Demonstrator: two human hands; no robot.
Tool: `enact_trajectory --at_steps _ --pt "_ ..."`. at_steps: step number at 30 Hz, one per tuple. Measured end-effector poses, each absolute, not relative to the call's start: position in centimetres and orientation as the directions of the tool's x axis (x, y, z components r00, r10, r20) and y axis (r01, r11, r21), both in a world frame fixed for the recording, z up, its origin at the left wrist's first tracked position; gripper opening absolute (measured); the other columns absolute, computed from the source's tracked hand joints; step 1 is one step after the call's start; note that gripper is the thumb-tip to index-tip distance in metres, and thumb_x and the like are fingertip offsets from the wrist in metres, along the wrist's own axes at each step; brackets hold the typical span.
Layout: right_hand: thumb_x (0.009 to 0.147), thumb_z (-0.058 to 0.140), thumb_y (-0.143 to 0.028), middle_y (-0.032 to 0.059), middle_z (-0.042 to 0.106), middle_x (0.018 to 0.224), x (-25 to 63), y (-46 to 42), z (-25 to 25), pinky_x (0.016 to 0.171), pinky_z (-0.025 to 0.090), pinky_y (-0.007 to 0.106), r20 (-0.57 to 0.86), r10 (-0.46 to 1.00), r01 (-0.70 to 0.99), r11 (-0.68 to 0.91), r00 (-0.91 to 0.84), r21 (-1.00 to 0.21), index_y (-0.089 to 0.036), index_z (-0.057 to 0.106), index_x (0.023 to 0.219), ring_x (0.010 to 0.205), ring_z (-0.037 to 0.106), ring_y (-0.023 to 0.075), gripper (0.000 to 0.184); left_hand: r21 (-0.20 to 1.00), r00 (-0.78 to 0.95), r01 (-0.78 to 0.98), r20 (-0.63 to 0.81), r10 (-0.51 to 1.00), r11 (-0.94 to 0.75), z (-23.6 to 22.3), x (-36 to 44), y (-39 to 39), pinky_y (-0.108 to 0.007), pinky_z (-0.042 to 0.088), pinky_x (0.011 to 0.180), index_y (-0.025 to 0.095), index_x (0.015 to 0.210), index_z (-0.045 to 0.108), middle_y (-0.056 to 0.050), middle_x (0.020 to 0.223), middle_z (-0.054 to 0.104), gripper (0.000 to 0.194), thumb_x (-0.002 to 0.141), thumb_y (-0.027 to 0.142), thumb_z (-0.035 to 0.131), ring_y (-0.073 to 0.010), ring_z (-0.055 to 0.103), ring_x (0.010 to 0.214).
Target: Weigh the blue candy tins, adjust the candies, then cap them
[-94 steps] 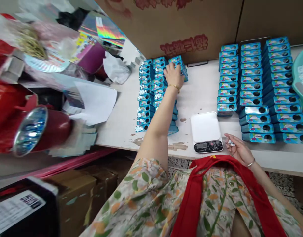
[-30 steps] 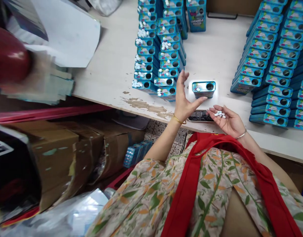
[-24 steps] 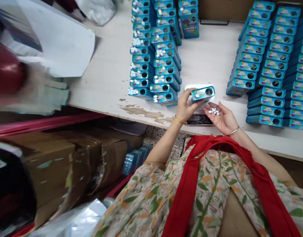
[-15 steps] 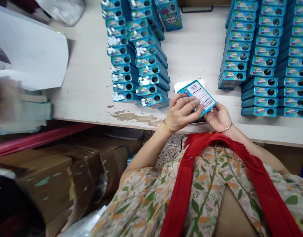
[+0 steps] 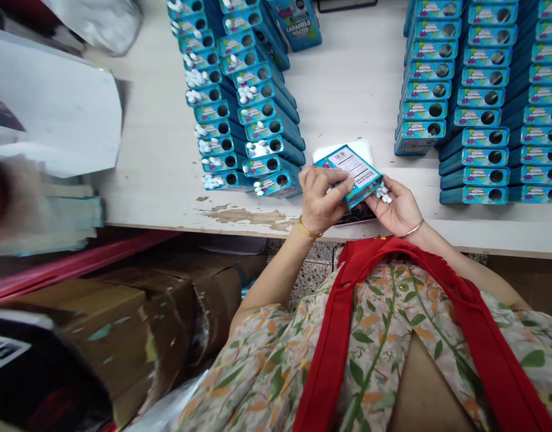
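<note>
My left hand (image 5: 323,198) grips a blue candy box (image 5: 354,170) with its label side up, tilted down toward the right. Cupped at the box's lower right end is my right hand (image 5: 399,210), with several small white candies (image 5: 383,193) lying on its palm and fingers. Whether the right fingers also touch the box's edge is hard to make out. Under the box rests a white device (image 5: 365,146) with a dark front, mostly covered. To the left, two rows of upright blue boxes (image 5: 271,183) have round holes in their tops, and many carry white candies.
More rows of upright blue boxes (image 5: 474,195) with round holes stand on the right. One box (image 5: 298,27) leans at the back. White sheets (image 5: 55,102) lie at the left, near another person's blurred arm (image 5: 19,198). Cardboard boxes (image 5: 91,312) stand below the table edge.
The box has tilted and shifted slightly left in my left hand. More white candies now show in my right hand, which has opened out somewhat from beneath the box.
</note>
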State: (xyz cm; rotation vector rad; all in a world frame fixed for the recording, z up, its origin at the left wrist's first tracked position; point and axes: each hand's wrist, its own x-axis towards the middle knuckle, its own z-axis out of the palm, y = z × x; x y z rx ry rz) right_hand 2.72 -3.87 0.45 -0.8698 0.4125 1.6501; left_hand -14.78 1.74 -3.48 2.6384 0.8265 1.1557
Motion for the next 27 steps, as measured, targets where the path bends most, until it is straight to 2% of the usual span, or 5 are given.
enact_trajectory --at_steps 6,12,19,22,27 --pt "0.097 0.042 -0.013 0.0065 0.074 0.078 3.8 -4.8 0.1 0.079 0.063 0.024 -0.721 0.692 -0.921 -0.311 -0.05 -0.235 -0.014 0.064 0.09 0.08 0.074 0.0144 0.023 0.654 0.439 0.322 0.537 0.72 -0.684 -4.0 -14.6 3.5 -0.038 0.049 0.087 0.028 0.12 0.055 -0.002 0.107 0.063 0.036 0.089 0.04 0.068 -0.0202 0.059 0.098" --pt "0.096 0.044 -0.016 0.0091 0.076 0.088 5.0 -6.3 -0.3 0.077 0.063 0.023 -0.722 0.688 -0.885 -0.379 -0.075 -0.269 -0.013 0.064 0.094 0.088 0.076 0.0168 0.021 0.763 0.389 0.274 0.468 0.793 -0.585 -7.0 -14.8 5.6 -0.036 0.052 0.089 0.027 0.123 0.052 -0.002 0.107 0.059 0.047 0.088 0.054 0.068 -0.0194 0.062 0.101" --pt "0.095 0.045 -0.019 0.0083 0.077 0.099 5.6 -7.6 -0.5 0.081 0.063 0.025 -0.699 0.705 -0.864 -0.421 -0.12 -0.277 -0.015 0.064 0.099 0.095 0.074 0.016 0.02 0.62 0.35 0.424 0.56 0.751 -0.66 -4.7 -15.0 2.8 -0.051 0.042 0.108 0.031 0.148 0.031 -0.01 0.136 0.05 0.074 0.088 0.057 0.066 -0.0311 0.049 0.13" --pt "0.093 0.047 -0.02 0.0061 0.077 0.098 5.8 -8.0 -0.7 0.078 0.064 0.026 -0.708 0.694 -0.853 -0.444 -0.133 -0.275 -0.015 0.065 0.1 0.092 0.074 0.0155 0.02 0.483 0.544 0.421 0.543 0.64 -0.768 -2.9 -12.8 -1.0 -0.043 0.05 0.095 0.027 0.142 0.042 -0.01 0.125 0.058 0.052 0.096 0.045 0.059 -0.0247 0.057 0.112" --pt "0.087 0.057 -0.019 -0.0006 0.075 0.09 6.2 -9.0 -1.0 0.087 0.064 0.029 -0.751 0.66 -0.845 -0.415 -0.024 -0.338 -0.019 0.069 0.097 0.094 0.073 0.0154 0.015 0.442 0.765 0.411 0.307 0.565 -0.797 -3.0 -7.7 -5.4 -0.032 0.049 0.083 0.016 0.123 0.06 -0.012 0.112 0.063 0.029 0.104 0.024 0.039 -0.0195 0.057 0.098"
